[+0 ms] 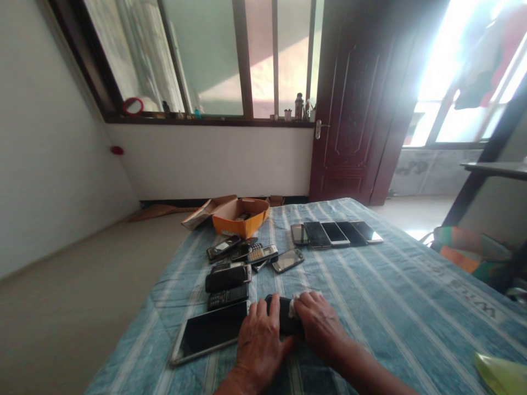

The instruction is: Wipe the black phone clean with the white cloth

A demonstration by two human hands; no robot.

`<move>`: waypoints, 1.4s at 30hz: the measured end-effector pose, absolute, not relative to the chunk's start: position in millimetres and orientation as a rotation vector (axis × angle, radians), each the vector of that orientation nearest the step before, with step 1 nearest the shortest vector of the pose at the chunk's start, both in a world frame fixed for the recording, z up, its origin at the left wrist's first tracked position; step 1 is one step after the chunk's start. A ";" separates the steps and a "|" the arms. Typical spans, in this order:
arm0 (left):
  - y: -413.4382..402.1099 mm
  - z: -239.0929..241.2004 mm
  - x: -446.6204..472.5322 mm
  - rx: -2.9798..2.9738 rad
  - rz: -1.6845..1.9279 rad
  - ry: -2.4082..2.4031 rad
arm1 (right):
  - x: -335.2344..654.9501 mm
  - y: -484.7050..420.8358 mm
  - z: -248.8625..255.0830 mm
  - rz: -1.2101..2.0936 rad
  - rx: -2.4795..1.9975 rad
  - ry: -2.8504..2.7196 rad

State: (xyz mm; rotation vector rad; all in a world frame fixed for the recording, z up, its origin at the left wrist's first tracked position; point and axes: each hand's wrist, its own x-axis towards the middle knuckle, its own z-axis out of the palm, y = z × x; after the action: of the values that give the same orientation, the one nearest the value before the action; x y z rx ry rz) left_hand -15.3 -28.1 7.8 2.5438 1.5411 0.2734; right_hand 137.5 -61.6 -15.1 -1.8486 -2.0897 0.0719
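Note:
A black mobile phone (286, 317) lies on the cloth-covered bed or table, between my two hands. My left hand (260, 341) grips its left side, with the fingers over the edge and the thumb near the bottom. My right hand (320, 322) pinches a white tissue or cloth (293, 306) and presses it on the phone's right part. Much of the phone is hidden under both hands. Just left of my left hand rests a white-framed tablet (209, 333) with a dark screen. Beyond it sits a pile of old phones, including a black keypad phone (227, 297).
Behind the pile stands an open orange box (241, 225) with something dark inside. Several smartphones (335, 233) lie in a row at the back right, and a single grey phone (288, 260) lies nearer. A yellow-green object (500, 374) shows at the right edge of the striped cloth (395, 307).

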 end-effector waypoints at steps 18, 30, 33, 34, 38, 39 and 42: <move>-10.7 -25.7 -63.8 2.115 1.109 1.274 | 120.3 -59.8 -11.7 0.015 -1.744 -2.194; -7.3 -33.2 -63.3 2.267 1.352 1.131 | 130.6 -73.7 -31.4 -0.157 -1.592 -2.135; -7.5 -32.2 -63.7 2.296 1.353 1.129 | 113.2 -51.4 -24.2 -0.110 -1.666 -2.171; -7.5 -31.7 -64.1 2.310 1.356 1.122 | 109.1 -45.5 -22.5 -0.096 -1.669 -2.191; -7.1 -29.7 -65.9 2.366 1.395 1.086 | 106.5 -42.1 -23.7 -0.115 -1.621 -2.208; -7.0 -29.3 -66.2 2.380 1.402 1.082 | 109.2 -46.8 -26.1 -0.134 -1.595 -2.198; -7.1 -28.4 -66.6 2.437 1.411 1.076 | 121.9 -69.0 -35.4 -0.171 -1.495 -2.166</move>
State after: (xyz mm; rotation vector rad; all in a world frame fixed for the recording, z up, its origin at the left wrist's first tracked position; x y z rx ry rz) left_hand -66.6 -7.1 -28.4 2.4370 1.0763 1.4110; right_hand 121.9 -69.0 -35.4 -1.4948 -2.1664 -0.1711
